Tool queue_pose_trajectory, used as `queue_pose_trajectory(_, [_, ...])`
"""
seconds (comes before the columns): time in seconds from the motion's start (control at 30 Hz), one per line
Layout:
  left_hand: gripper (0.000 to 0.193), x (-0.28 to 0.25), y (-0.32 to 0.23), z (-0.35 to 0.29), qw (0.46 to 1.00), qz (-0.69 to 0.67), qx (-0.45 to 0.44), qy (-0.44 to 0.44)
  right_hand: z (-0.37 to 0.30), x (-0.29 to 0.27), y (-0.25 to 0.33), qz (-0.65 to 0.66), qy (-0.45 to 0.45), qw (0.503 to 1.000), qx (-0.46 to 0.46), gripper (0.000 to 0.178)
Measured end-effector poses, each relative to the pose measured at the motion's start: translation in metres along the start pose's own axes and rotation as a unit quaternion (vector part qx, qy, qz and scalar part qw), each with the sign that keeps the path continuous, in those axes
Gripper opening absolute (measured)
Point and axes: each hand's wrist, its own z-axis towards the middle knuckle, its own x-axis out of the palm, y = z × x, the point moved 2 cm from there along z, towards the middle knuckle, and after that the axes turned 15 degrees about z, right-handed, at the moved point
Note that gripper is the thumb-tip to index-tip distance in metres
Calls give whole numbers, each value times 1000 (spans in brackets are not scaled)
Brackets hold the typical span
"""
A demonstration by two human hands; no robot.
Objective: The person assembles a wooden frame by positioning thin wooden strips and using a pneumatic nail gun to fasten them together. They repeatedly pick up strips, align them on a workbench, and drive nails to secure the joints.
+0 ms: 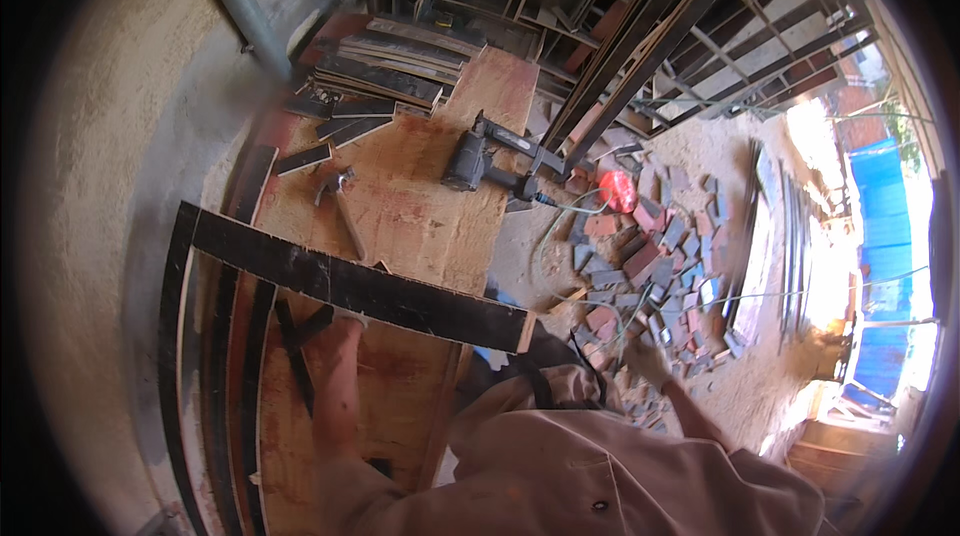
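Observation:
A long black-faced wooden board (360,284) lies across in front of me, joined at its left end to another black strip (176,336) that runs toward me. My left hand (347,324) is at the board's near edge and seems to grip it from below; most of its fingers are hidden. Out to the right, my right hand (648,360) hangs over the floor, small and blurred, so its fingers cannot be made out. Beyond the board, a claw hammer (346,216) and a black nail gun (490,158) rest on the plywood bench top (410,226).
Cut boards (395,61) are stacked at the bench's far end. Many wood offcuts (650,256) cover the floor at right, with a red object (618,192) and a thin green hose (540,254) among them. Tall black-edged frames (650,36) lean at the back. A wall (110,186) borders the left.

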Motion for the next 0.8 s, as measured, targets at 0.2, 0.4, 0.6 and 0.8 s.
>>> queue_pose_trajectory(0.2, [34, -116, -12, -87, 952, -259, -24, -162, 217, -75, 222, 74, 13, 996, -48, 65])
queue_pose_trajectory(0.4, [17, -167, -39, -169, 823, -483, -182, -236, 417, -42, 311, -163, -86, 967, -173, 110])
queue_pose_trajectory(0.6, [21, -181, -67, -201, 901, -227, -222, -296, 480, -19, 320, -21, -54, 988, -144, 96])
queue_pose_trajectory(0.8, [30, -159, -70, -190, 956, -133, -170, -199, 400, -51, 324, 22, 50, 982, -181, 40])
